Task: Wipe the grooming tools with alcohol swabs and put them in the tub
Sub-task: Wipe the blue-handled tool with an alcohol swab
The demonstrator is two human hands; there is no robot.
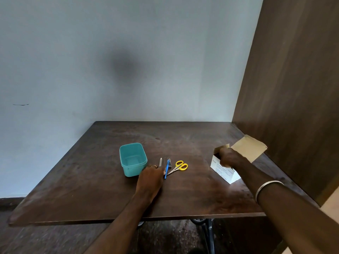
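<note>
An empty teal tub [133,159] stands on the dark wooden table [91,180]. Right of it lie a metal nail file [160,161], a blue-handled tool [166,170], a small nail clipper [170,163] and yellow-handled scissors [180,165]. My left hand [150,178] lies over the file's near end, with its fingers curled down around it. My right hand [229,158] reaches into the open white box of alcohol swabs [222,174] at the right. Its fingertips are hidden inside the box.
The box's brown flap [249,147] stands open toward a dark wooden panel [293,88] along the table's right side. A pale wall [128,70] runs behind the table. The table's front edge is close to me.
</note>
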